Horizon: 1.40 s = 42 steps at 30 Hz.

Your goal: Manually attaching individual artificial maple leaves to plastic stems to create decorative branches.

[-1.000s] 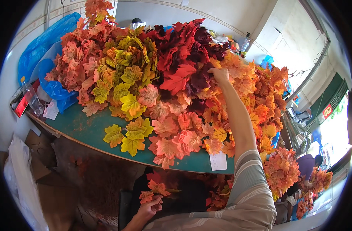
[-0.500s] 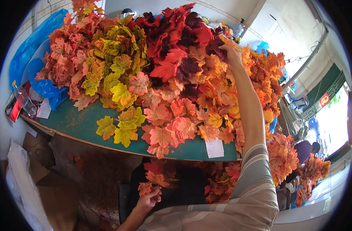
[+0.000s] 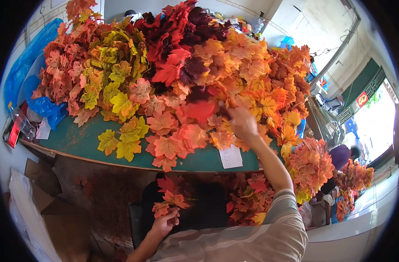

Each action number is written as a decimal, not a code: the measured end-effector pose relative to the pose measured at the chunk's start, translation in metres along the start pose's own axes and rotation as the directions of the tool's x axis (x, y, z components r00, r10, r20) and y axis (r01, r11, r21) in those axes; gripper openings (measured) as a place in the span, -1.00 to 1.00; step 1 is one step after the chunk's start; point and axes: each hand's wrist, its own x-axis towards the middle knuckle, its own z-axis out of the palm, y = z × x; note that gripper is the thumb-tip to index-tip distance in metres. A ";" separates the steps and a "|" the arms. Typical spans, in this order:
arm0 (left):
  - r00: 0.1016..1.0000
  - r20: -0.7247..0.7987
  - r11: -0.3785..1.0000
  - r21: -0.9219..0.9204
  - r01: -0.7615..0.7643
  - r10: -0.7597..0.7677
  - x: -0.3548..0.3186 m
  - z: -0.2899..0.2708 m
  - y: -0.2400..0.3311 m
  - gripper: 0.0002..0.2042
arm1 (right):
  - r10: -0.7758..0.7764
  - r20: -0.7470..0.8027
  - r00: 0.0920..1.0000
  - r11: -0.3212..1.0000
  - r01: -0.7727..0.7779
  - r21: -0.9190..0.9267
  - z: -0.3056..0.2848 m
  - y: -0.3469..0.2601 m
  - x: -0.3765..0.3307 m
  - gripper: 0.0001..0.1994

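Low in front of me, my left hand [image 3: 166, 222] is closed on the stems of a small sprig of artificial maple leaves [image 3: 175, 199], orange with a red one behind. Above the table's front part, my right hand [image 3: 244, 125] is smeared by motion. A blurred red maple leaf [image 3: 200, 111] moves with it, its stem end at the fingers. Around that hand lie heaped orange maple leaves [image 3: 247, 61] and pink-orange ones [image 3: 166, 146]. Farther left are dark red leaves [image 3: 164, 41], yellow-green leaves [image 3: 121, 52] and salmon leaves [image 3: 59, 65].
The green table [image 3: 77, 142] curves across the view, with a white paper slip [image 3: 231, 157] at its front edge. Blue plastic bags [image 3: 27, 65] sit at the left. Cardboard boxes [image 3: 66, 227] stand below. Leaf bunches [image 3: 313, 163] and another person [image 3: 340, 156] are at the right.
My right hand has come back from the far side of the heap toward me, bringing a red leaf. My left hand still holds its sprig. The view has shifted slightly.
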 end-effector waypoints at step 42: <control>0.998 0.009 0.996 0.069 -0.056 0.056 0.002 0.020 -0.003 -0.81 | 0.687 0.058 0.725 0.545 -0.565 0.619 0.029 0.020 0.033 -0.83</control>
